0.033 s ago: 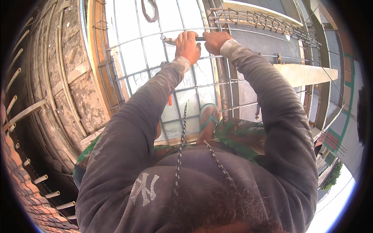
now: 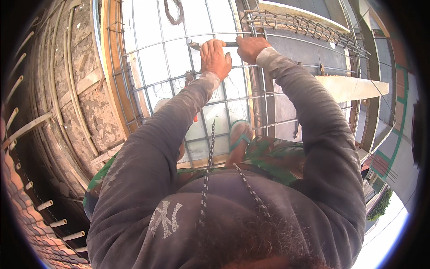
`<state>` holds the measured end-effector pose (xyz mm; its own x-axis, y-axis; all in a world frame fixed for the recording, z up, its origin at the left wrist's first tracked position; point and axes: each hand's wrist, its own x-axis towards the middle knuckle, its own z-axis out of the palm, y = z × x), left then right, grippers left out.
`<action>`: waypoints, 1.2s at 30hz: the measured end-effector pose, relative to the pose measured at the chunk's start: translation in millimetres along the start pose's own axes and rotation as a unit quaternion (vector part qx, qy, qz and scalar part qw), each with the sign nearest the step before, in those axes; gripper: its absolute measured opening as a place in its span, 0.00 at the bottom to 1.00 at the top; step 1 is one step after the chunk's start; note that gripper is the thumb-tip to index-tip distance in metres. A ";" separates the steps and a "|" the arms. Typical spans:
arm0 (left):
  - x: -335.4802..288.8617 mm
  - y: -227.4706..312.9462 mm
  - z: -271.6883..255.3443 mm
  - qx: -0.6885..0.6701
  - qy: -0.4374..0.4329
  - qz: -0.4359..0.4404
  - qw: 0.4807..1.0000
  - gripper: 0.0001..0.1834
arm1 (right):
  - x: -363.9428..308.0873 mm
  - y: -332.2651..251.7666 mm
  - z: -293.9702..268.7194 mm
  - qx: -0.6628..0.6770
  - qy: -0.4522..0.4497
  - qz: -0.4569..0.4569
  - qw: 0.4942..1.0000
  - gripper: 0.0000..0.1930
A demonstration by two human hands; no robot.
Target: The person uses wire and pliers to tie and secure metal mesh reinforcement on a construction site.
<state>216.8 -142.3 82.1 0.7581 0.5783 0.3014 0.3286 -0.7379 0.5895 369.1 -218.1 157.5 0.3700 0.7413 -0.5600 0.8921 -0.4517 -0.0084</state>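
My left hand (image 2: pixel 215 58) lies across a dark bar-shaped tool (image 2: pixel 231 44) with a rounded metal end, its fingers curled over the tool and its thumb apart. The metal end sticks out left of that hand. At the tool's other end, my right hand (image 2: pixel 251 49) grips it in a fist. Both hands are over a grid of steel bars (image 2: pixel 197 34) above a pale sheet (image 2: pixel 148 58). Beside my left wrist, a metal tool (image 2: pixel 190 76) rests at the grid, partly hidden by my forearm.
A coil of dark wire (image 2: pixel 174 15) lies at the far side. On the right are a rebar cage (image 2: pixel 304 27) and a wooden plank (image 2: pixel 349 84). Wooden formwork (image 2: pixel 112 49) edges the left. My sandalled foot (image 2: pixel 241 134) stands among the bars.
My left hand has shifted slightly down and its fingers lie flatter over the tool. My right hand has moved slightly right. The view has shifted a little, showing more of the metal tool by my wrist.
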 end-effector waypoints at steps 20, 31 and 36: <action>-72.8 -9.9 31.9 0.013 -0.396 -0.291 0.871 0.19 | 9.8 -22.5 -57.0 -0.143 -0.076 -0.086 0.983 0.12; -71.1 -12.3 26.7 0.006 -0.392 -0.266 0.881 0.18 | -6.7 -2.5 -21.2 -0.127 -0.043 -0.070 0.989 0.12; -72.1 -8.9 28.1 0.000 -0.389 -0.267 0.882 0.18 | 8.4 -8.4 -31.7 -0.124 -0.054 -0.088 0.987 0.11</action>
<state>175.0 -187.2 34.0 0.6531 0.4292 -0.6239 0.7550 -0.4328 0.4927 372.9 -192.3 179.1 0.1863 0.7344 -0.6526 0.9810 -0.1761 0.0820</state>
